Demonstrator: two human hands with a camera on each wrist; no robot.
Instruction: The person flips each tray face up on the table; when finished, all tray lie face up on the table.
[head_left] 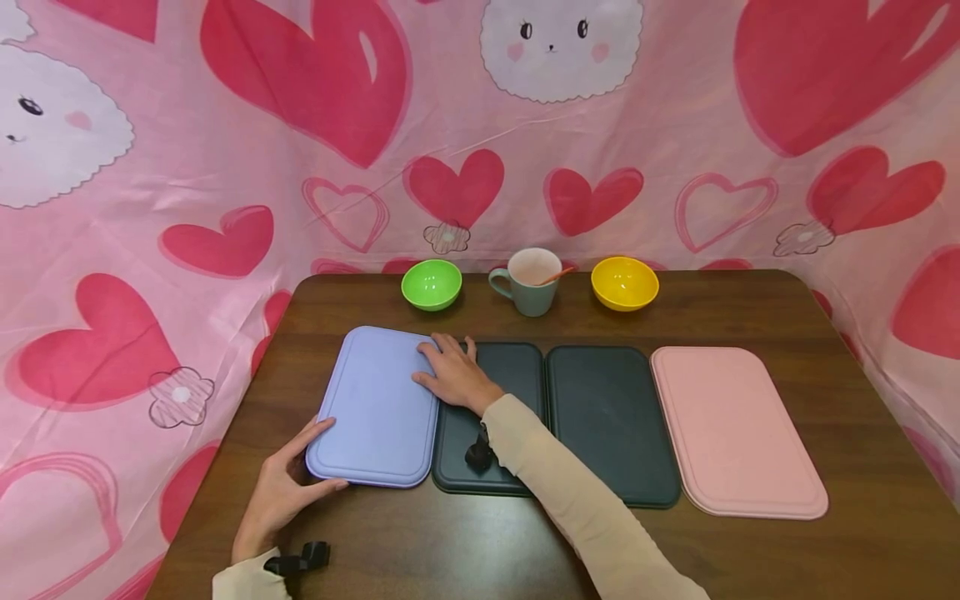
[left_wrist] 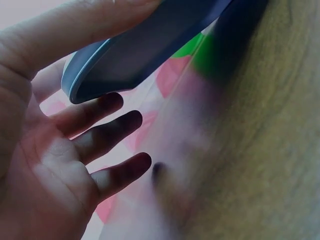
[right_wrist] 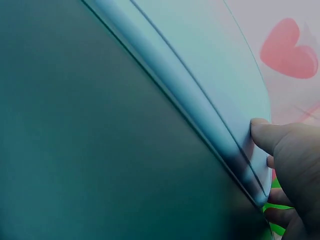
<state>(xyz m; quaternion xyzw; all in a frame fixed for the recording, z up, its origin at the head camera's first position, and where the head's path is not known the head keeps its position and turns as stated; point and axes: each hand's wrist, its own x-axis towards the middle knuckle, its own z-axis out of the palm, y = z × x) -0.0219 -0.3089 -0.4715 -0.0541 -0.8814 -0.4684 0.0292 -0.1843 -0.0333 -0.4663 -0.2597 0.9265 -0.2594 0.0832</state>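
A flat lilac-blue lid [head_left: 378,408] with rounded corners lies at the left of the row. At its near left corner, my left hand [head_left: 273,492] has the thumb by the near edge and fingers at the left edge. In the left wrist view, other fingers [left_wrist: 107,135] are spread below the lid's rim [left_wrist: 82,82]. My right hand [head_left: 459,375] grips the far right corner, its thumb [right_wrist: 265,135] on top and fingers over the far edge. The right forearm crosses a dark green lid [head_left: 491,379] beside it.
Another dark green lid [head_left: 611,425] and a pink lid [head_left: 738,433] lie to the right. Behind stand a green bowl [head_left: 432,285], a grey-green mug [head_left: 532,292] with an orange stick-like thing, and a yellow bowl [head_left: 625,283]. Patterned pink cloth [head_left: 465,100] hangs behind the wooden table [head_left: 420,542].
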